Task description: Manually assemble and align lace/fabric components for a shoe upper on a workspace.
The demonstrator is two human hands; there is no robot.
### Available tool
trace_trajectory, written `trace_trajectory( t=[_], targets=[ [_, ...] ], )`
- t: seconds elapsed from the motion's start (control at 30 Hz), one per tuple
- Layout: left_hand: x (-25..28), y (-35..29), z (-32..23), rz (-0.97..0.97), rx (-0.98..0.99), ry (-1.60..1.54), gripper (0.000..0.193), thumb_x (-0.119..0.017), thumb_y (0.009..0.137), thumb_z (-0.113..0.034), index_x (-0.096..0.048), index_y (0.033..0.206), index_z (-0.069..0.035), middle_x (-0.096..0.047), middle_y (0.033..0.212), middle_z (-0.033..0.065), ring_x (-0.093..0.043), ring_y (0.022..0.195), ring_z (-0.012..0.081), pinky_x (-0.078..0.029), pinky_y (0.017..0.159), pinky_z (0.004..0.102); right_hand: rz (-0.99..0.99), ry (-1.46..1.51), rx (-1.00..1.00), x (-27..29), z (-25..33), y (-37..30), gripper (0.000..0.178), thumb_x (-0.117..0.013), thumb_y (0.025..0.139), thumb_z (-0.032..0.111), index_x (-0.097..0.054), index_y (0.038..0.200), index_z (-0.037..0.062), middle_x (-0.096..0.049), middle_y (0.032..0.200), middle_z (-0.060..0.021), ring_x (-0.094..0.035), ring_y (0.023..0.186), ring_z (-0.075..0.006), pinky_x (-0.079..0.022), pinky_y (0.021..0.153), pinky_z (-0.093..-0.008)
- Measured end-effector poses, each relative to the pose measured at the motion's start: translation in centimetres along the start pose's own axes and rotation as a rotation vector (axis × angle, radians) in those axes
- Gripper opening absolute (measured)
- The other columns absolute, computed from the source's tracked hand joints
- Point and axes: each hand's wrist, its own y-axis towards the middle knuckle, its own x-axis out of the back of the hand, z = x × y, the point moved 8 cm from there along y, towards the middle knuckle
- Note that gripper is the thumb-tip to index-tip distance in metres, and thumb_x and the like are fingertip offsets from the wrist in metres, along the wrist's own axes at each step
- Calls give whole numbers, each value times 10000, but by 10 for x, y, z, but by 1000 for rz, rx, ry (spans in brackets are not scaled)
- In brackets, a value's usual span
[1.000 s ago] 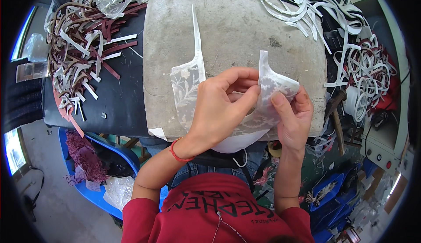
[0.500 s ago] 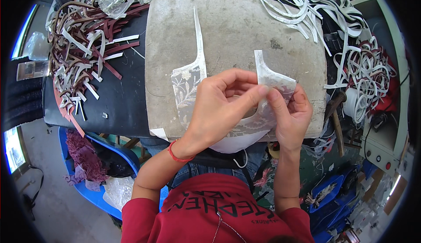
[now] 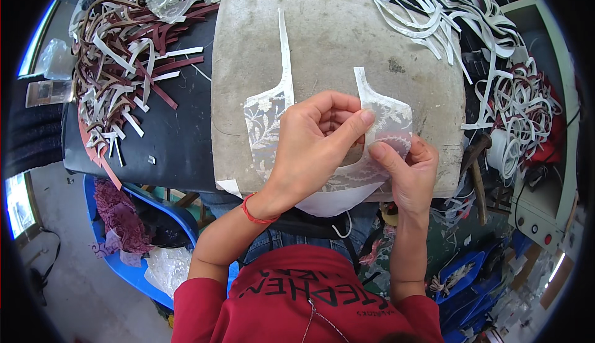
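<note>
A sheer white lace piece (image 3: pixel 263 126), embroidered with flowers and leaves, lies over the near half of a grey worn board. Smooth white trim edges it; one long narrow strip runs away at the left and a shorter one stands at the right. My left hand (image 3: pixel 316 141) pinches the inner edge of its right side between thumb and fingers. My right hand (image 3: pixel 411 172) grips the outer edge of that side, thumb on top and fingers curled behind. Between the hands and my body a plain white part hangs past the board's near edge. My left hand covers part of the lace.
The grey board (image 3: pixel 334 27) rests on a black padded surface (image 3: pixel 180 151). Brown and white strips (image 3: pixel 118 64) pile up at left, white strips (image 3: pixel 427 14) at far right. A hammer (image 3: pixel 477 179) lies beside the board's right edge. A blue tub (image 3: pixel 180 219) stands below left.
The right side of the lace piece, folded and lifted before, now lies flatter and more spread out. My right hand has slid slightly nearer along its edge; my left thumb has shifted up a little.
</note>
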Motion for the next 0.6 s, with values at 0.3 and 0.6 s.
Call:
trace_trajectory(
  t=[0.3, 0.6],
  targets=[
    [0, 3, 1, 15, 26, -98, 189, -666, 858, -116, -607, 929, 49, -636, 753, 49, -602, 663, 71, -493, 594, 196, -92, -110, 129, -1, 5, 1, 184, -737, 776, 39, -680, 947, -2, -675, 824, -22, -598, 703, -63, -478, 636, -199],
    [0, 2, 2, 137, 71, -6, 128, -670, 863, -128, -644, 892, -5, -632, 768, 5, -556, 694, 46, -441, 625, 200, 35, 12, -43, -5, -8, -3, 180, -722, 797, 51, -676, 956, -16, -679, 832, -30, -600, 712, -61, -477, 652, -201]
  ],
)
